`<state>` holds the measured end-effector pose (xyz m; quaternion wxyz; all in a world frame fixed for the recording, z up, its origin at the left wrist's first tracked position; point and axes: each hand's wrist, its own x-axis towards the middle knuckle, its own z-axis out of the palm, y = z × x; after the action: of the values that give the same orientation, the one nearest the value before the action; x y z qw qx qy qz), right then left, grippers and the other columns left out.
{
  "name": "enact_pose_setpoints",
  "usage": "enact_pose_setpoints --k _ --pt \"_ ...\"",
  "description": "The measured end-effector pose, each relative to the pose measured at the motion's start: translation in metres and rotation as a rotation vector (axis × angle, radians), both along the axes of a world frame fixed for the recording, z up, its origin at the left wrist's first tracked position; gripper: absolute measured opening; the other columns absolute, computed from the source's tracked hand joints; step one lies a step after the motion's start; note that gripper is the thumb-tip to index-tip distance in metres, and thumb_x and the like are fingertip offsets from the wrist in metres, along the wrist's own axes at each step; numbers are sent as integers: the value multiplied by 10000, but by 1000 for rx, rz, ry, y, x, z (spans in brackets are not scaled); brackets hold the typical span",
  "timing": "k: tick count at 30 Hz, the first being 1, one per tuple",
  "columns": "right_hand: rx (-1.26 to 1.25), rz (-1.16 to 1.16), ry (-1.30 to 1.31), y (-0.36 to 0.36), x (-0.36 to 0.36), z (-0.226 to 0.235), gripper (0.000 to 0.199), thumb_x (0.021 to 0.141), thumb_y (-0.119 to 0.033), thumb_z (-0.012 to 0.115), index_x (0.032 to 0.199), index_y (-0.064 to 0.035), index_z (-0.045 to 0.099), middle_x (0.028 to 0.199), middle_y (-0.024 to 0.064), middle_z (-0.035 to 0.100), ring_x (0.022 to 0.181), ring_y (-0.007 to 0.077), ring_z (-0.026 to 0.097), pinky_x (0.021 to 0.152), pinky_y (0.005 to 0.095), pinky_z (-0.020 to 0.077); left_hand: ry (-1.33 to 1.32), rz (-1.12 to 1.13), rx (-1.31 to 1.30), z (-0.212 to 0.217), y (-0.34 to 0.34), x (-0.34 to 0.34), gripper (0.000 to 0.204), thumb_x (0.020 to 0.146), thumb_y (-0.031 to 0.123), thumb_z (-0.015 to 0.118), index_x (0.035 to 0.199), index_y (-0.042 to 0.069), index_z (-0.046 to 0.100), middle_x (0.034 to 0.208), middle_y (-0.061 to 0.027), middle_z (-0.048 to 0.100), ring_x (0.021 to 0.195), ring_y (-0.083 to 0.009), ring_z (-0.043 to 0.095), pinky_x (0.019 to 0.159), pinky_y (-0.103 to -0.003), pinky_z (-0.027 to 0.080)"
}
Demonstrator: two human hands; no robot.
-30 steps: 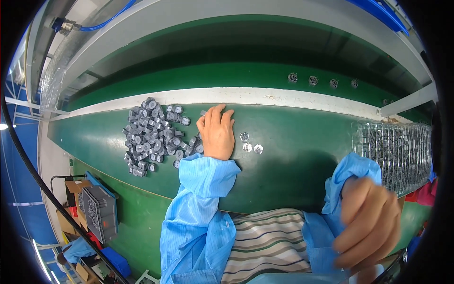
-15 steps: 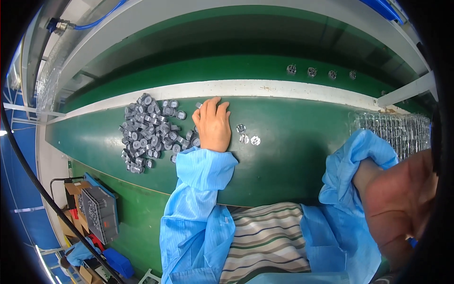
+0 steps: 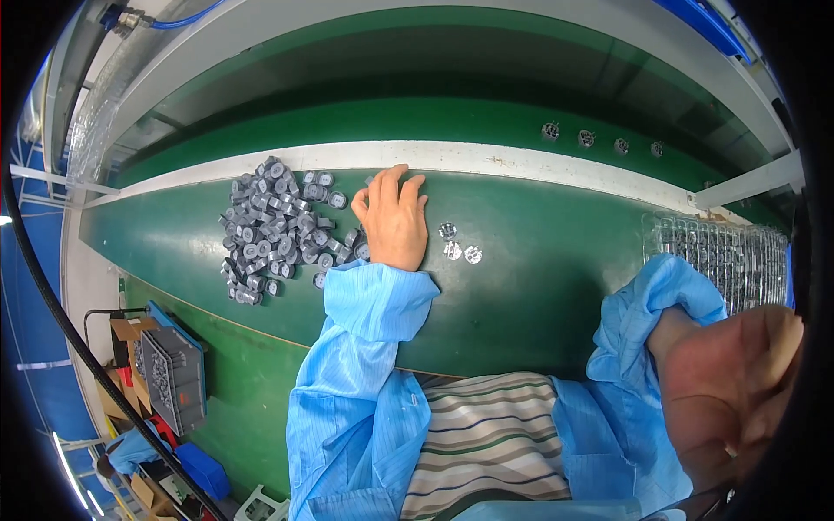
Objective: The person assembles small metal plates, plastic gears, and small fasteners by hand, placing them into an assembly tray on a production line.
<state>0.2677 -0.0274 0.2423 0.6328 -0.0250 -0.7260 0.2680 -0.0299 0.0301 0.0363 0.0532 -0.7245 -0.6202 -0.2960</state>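
My left hand [image 3: 395,221] rests palm down on the green worktop, fingers stretched and a little apart, the tips by the white ledge. A small grey piece [image 3: 369,180] peeks out beside its fingers; most of it is hidden. Left of the hand lies a heap of small grey round parts [image 3: 269,230], some of them close to my wrist. Several small clear, shiny pieces [image 3: 452,250] lie just to its right. My right hand [image 3: 717,378] is raised close to the camera at the lower right, palm showing. Its fingers are partly shadowed and cut off by the rim, so their grip is unclear.
Clear plastic trays [image 3: 717,260] stand at the worktop's right end. Beyond the white ledge [image 3: 486,158], several shiny round pieces [image 3: 586,138] sit in a row on a green strip. A grey crate [image 3: 178,382] of parts stands lower left; a black cable [image 3: 65,321] crosses the left side.
The whole view has shifted slightly. My right hand has turned a little and sits lower against its sleeve. My left hand stays at the same spot on the worktop.
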Motion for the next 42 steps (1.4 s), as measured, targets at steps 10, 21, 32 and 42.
enact_pose_setpoints --k 10,21,32,42 --pt "104 -29 -26 -3 2 1 232 841 -445 847 1016 -303 793 835 -159 647 849 57 510 704 219 325 17 25 3 -1 -2 -2 324 823 65 753 1138 93 685 1279 -92 601 1246 -280 552 1035 -521 347" --pt "121 -269 278 -23 -4 -6 161 822 -264 765 982 -272 784 782 -120 613 784 26 498 737 212 346 29 34 25 -8 -1 -4 317 817 73 755 1124 122 696 1265 -54 614 1226 -263 568 1058 -524 331" --pt "269 -380 412 -25 -8 -18 216 846 -178 592 935 -286 756 749 -93 587 693 8 475 743 198 335 -5 -15 -9 -10 3 0 293 837 73 747 1124 103 695 1274 -85 599 1268 -275 538 1100 -609 294" --pt "-144 -379 363 14 -34 -63 83 957 -157 675 1027 -147 720 998 14 611 852 148 564 749 249 437 42 85 1 1 0 -6 487 808 133 798 1264 103 629 1329 -106 564 1280 -301 518 1074 -540 311"
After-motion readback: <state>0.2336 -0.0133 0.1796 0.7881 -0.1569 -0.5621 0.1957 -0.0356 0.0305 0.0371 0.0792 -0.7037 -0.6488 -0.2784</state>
